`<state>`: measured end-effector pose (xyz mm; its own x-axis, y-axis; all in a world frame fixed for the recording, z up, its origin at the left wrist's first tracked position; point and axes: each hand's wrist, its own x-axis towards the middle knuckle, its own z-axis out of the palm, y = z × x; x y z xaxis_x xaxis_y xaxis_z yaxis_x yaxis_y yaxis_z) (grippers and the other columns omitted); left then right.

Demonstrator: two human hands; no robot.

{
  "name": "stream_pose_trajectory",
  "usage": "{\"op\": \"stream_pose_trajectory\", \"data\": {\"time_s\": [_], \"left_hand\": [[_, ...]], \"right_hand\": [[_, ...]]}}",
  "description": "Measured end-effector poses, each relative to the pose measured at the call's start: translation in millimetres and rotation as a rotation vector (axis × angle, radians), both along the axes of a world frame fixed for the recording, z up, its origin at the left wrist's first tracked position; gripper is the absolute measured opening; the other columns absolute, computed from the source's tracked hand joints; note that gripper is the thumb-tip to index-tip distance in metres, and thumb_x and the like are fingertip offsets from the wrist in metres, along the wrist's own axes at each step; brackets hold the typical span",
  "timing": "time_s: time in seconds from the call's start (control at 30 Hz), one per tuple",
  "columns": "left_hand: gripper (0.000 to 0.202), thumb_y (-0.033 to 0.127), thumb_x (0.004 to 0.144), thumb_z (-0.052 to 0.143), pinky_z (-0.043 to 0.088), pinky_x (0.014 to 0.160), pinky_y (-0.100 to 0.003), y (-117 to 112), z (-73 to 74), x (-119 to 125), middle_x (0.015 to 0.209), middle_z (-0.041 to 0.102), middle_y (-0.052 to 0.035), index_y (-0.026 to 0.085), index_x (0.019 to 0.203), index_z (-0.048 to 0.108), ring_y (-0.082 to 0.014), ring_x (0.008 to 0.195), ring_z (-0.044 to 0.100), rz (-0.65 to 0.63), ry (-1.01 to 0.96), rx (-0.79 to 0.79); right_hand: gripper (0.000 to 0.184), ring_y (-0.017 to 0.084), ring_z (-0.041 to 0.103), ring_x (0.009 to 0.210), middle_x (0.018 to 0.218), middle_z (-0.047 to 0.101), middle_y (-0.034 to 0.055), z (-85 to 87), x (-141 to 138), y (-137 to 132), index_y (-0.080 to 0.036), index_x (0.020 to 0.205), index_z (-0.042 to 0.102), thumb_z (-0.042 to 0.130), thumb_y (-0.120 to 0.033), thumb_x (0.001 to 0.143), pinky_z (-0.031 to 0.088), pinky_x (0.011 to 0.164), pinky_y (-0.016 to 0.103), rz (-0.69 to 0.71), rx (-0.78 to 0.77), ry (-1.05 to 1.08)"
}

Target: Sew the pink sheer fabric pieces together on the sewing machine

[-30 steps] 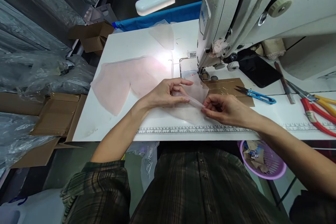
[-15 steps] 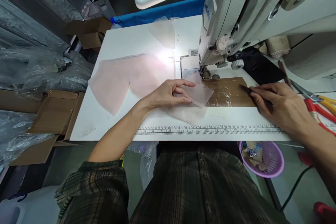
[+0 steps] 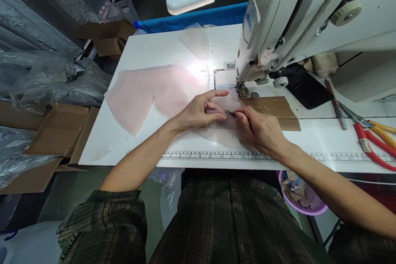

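Surface (image 3: pixel 105 142) open at near-left corner. Cloth (image 3: pixel 232 100) sheer, pale pink. Left hand (image 3: pixel 201 110) half-curled, pinching cloth; right hand (image 3: pixel 262 130) closed round snips (image 3: pixel 229 113).

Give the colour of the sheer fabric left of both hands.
Pale pink sheer fabric, best in head view.

- White tabletop (image 3: pixel 148 53) marked with black ruler scale (image 3: pixel 210 156) along near edge.
- Sheer pale-pink fabric (image 3: pixel 133 95) laid out left of white metal sewing machine (image 3: pixel 266 16).
- Flat brown cardboard (image 3: pixel 283 111), black rectangular slab (image 3: pixel 309 88), red-handled metal scissors (image 3: pixel 359 132) set down at right.
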<state>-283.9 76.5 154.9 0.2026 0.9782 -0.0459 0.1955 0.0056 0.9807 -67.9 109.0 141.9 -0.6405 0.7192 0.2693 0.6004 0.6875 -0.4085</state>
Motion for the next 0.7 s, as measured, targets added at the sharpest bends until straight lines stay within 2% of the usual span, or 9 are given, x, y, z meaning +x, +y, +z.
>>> {"op": "stream_pose_trajectory", "data": {"time_s": [0.27, 0.5, 0.7], "left_hand": [[0.084, 0.021, 0.078, 0.079, 0.052, 0.063, -0.022, 0, -0.8, 1, 0.081, 0.076, -0.0049, 0.009, 0.15, 0.038, -0.0105, 0.064, 0.067, 0.026, -0.004, 0.0], [0.083, 0.02, 0.078, 0.079, 0.052, 0.069, -0.022, 2, -4.7, 1, 0.079, 0.076, -0.0035, 0.008, 0.149, 0.038, -0.0103, 0.069, 0.068, 0.037, 0.009, 0.02], [0.083, 0.023, 0.078, 0.079, 0.053, 0.074, -0.024, 1, -5.3, 1, 0.077, 0.075, -0.0023, 0.009, 0.149, 0.038, -0.0104, 0.068, 0.068, 0.03, 0.009, 0.013]], "right_hand": [[0.062, 0.017, 0.062, 0.063, 0.08, 0.072, 0.0099, -0.8, -3, -1, -0.013, 0.1, 0.069, 0.02, -0.051, 0.105, 0.023, 0.053, 0.03, 0.031, 0.117, -0.065], [0.071, 0.018, 0.058, 0.057, 0.076, 0.07, 0.0098, 1.4, -11, -2, -0.014, 0.096, 0.069, 0.013, -0.057, 0.104, 0.018, 0.052, 0.03, 0.029, 0.144, -0.106], [0.069, 0.017, 0.059, 0.056, 0.068, 0.068, 0.0096, 0.6, -13, -8, -0.014, 0.09, 0.067, 0.016, -0.058, 0.104, 0.019, 0.052, 0.029, -0.034, 0.132, -0.058]]}}
